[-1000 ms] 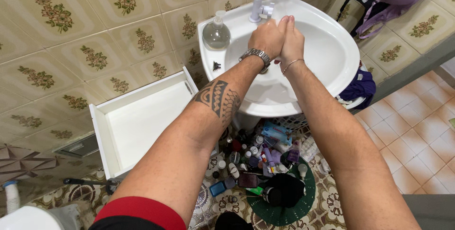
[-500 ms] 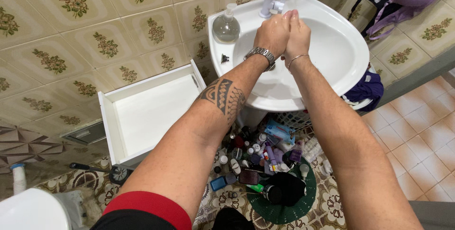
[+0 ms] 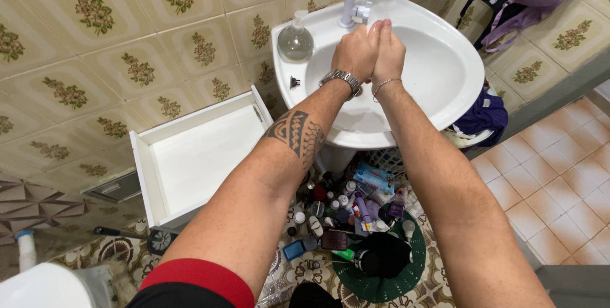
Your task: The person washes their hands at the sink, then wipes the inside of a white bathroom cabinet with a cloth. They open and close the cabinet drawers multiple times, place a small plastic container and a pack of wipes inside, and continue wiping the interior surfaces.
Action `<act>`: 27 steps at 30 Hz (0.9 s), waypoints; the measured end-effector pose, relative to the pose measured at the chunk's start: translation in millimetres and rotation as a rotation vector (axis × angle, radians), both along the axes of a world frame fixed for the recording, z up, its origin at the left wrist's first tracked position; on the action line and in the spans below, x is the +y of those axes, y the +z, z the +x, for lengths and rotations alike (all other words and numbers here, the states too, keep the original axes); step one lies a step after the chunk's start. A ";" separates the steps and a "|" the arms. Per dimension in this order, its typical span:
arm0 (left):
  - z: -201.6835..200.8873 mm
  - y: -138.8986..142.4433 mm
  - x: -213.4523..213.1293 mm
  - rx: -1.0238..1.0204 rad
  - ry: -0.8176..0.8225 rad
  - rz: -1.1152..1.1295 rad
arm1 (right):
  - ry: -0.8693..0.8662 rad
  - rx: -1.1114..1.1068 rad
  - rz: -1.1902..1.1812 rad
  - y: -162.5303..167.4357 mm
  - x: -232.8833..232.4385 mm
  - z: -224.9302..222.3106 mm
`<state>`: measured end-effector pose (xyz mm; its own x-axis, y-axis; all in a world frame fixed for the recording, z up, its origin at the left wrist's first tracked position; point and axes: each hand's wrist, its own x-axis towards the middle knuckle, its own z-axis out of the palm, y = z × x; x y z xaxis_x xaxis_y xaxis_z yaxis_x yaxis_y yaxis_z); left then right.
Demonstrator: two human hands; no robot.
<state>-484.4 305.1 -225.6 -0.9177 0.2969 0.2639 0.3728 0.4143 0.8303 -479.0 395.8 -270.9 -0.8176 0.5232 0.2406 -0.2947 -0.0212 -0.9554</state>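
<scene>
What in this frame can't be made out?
- Head view: the palms of the left hand and right hand are pressed together, hiding anything between them.
- The tap is cut off by the top edge; running water cannot be told.
- The small bottles on the floor are too small to identify, partly hidden by the forearms.

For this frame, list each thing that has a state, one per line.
left hand: pressed palm to palm against the other, over the basin
right hand: pressed against the left hand
tap: water flow cannot be told
soap dispenser: upright on sink rim
sink: basin bare
white drawer: pulled out, nothing inside
</scene>
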 end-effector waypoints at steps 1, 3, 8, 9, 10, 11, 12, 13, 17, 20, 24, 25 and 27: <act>0.3 0.5 -0.6 -0.016 -0.017 0.015 | -0.005 -0.036 0.008 1.3 0.1 0.6; 0.2 3.0 -1.3 -0.016 -0.011 0.008 | -0.011 0.023 -0.010 2.6 0.0 0.4; 0.9 12.4 -0.9 0.011 0.116 -0.091 | -0.192 0.085 0.154 3.6 2.2 -3.7; 1.5 14.2 0.4 -0.022 0.094 -0.060 | -0.126 0.108 0.053 3.2 3.6 -3.5; 1.7 16.5 2.2 -0.054 0.071 -0.027 | -0.061 0.133 -0.046 3.0 5.3 -3.2; 1.8 18.3 3.9 -0.088 0.050 0.006 | 0.014 0.120 -0.185 2.4 7.5 -2.5; 2.7 18.7 5.4 -0.115 0.030 0.018 | 0.088 0.106 -0.325 1.1 10.2 -1.4; 3.3 19.2 6.9 -0.135 0.010 0.028 | 0.165 0.097 -0.464 0.3 12.9 -0.6; 3.3 19.6 12.6 0.294 -0.219 0.286 | 0.554 0.210 -0.635 -2.3 22.2 1.7; 2.0 19.6 18.3 0.358 -0.341 0.062 | 0.612 0.259 -0.596 -6.5 24.6 -2.4; 6.3 17.9 22.5 0.326 -0.331 -0.034 | 0.508 0.291 -0.695 -19.7 25.9 -7.2; 7.7 17.9 23.6 0.311 -0.334 -0.053 | 0.410 0.280 -0.689 -23.3 27.5 -7.6; 8.0 17.4 25.1 0.299 -0.342 -0.082 | 0.521 0.326 -0.701 -29.6 32.5 -9.3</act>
<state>-476.4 330.1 -208.2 -0.6507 0.6000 0.4654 0.7176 0.2855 0.6353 -488.4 428.3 -300.5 -0.9376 0.2216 0.2679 -0.3372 -0.7671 -0.5457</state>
